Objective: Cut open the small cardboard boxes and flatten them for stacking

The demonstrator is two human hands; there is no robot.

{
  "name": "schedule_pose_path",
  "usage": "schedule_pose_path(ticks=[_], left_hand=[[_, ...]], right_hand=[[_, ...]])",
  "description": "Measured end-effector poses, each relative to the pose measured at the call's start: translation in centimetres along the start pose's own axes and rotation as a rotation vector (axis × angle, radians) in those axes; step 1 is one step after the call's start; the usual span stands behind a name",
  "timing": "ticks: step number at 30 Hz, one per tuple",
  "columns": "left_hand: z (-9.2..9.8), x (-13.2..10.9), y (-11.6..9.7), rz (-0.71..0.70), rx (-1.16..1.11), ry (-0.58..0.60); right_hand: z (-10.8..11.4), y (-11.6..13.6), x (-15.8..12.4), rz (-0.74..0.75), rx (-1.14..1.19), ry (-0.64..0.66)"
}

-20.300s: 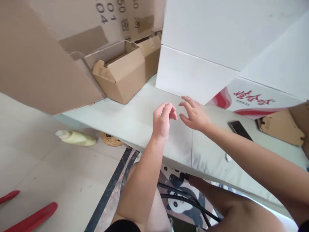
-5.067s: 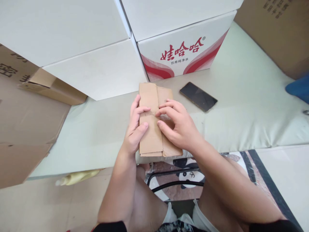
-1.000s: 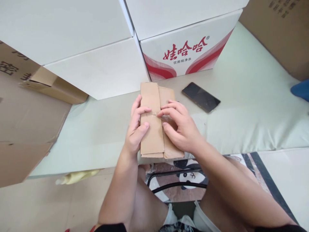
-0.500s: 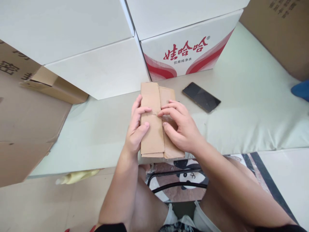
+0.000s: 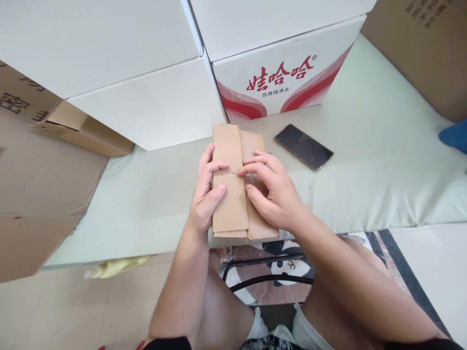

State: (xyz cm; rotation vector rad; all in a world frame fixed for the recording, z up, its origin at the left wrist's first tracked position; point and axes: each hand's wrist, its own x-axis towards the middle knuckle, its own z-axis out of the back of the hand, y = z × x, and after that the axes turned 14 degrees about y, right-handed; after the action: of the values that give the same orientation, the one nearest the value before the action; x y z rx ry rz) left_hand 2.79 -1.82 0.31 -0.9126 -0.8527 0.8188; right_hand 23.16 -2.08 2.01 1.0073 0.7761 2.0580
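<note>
A small brown cardboard box (image 5: 229,209) lies before me at the near edge of the green-covered surface, its two long flaps folded over the top. The left flap overlaps the right one, and a bit of clear tape (image 5: 233,171) shows near the middle of the seam. My left hand (image 5: 208,187) grips the box's left side, thumb and index finger lying on top. My right hand (image 5: 268,184) is curled over the right flap, its index fingertip at the tape and its thumb at the flap's edge. The palm hides part of that flap.
A black phone (image 5: 304,147) lies right of the box. Behind stand stacked white cartons (image 5: 146,104), one with red lettering. Large brown cartons flank the surface at left (image 5: 40,170) and right (image 5: 423,58). Something blue (image 5: 454,136) shows at the right edge. A yellowish bottle (image 5: 118,266) lies below.
</note>
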Motion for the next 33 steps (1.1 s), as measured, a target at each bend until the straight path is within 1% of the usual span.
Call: schedule_pose_path(ticks=[4, 9, 15, 20, 25, 33], left_hand=[[-0.04, 0.00, -0.04, 0.010, 0.002, -0.007], [-0.07, 0.04, -0.04, 0.006, 0.012, -0.015], [-0.07, 0.05, 0.02, -0.005, 0.016, -0.009], [-0.04, 0.01, 0.09, 0.009, 0.006, 0.002], [0.02, -0.01, 0.05, 0.006, -0.018, 0.016], [-0.05, 0.03, 0.02, 0.007, 0.001, -0.003]], right_hand=[[0.04, 0.03, 0.02, -0.019, -0.004, 0.011], [0.09, 0.08, 0.06, -0.003, -0.003, 0.006], [0.02, 0.00, 0.05, 0.018, -0.005, -0.006], [-0.03, -0.02, 0.05, -0.004, -0.008, 0.003], [0.00, -0.01, 0.05, 0.007, -0.005, -0.006], [0.04, 0.03, 0.04, -0.009, -0.005, 0.003]])
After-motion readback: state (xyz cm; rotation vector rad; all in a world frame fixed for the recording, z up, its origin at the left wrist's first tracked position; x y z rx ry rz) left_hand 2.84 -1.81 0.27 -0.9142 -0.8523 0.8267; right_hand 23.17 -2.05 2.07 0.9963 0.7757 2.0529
